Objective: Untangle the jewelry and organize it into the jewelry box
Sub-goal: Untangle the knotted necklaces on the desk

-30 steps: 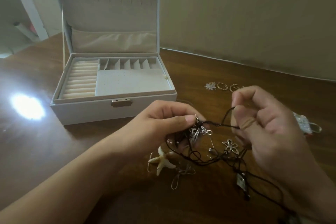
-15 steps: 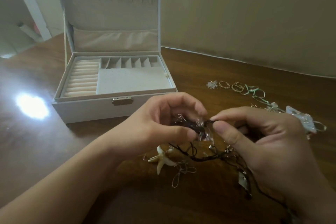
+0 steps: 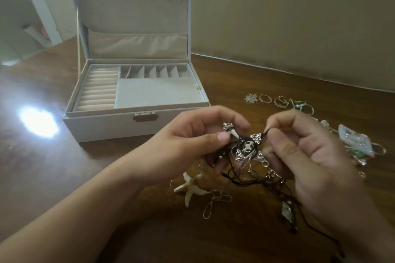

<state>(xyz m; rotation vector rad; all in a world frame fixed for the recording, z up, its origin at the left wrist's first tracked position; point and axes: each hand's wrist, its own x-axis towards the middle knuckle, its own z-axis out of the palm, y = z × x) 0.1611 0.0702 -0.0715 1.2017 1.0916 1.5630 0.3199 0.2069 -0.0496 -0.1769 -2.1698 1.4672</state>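
Your hands meet just in front of the open jewelry box (image 3: pixel 111 128), both raised a little above the worktop (image 3: pixel 42 173). Your left hand (image 3: pixel 192 143) comes in from the lower left, forearm slanting across the wood, thumb and curled fingers pinching the tangled jewelry (image 3: pixel 245 156) at its left side beside a small silver charm. Your right hand (image 3: pixel 310 156) comes from the lower right, back of the hand toward you, fingertips pinching a black cord at the knot's upper right. Black cords and silver pieces hang from the knot down to the worktop, where a white starfish pendant (image 3: pixel 190 188) lies under your left hand. The box stands with its lid upright, ring rolls at left. Beyond your right hand, gold rings (image 3: pixel 265 98) and a white flower piece (image 3: pixel 250 98) lie in a row.
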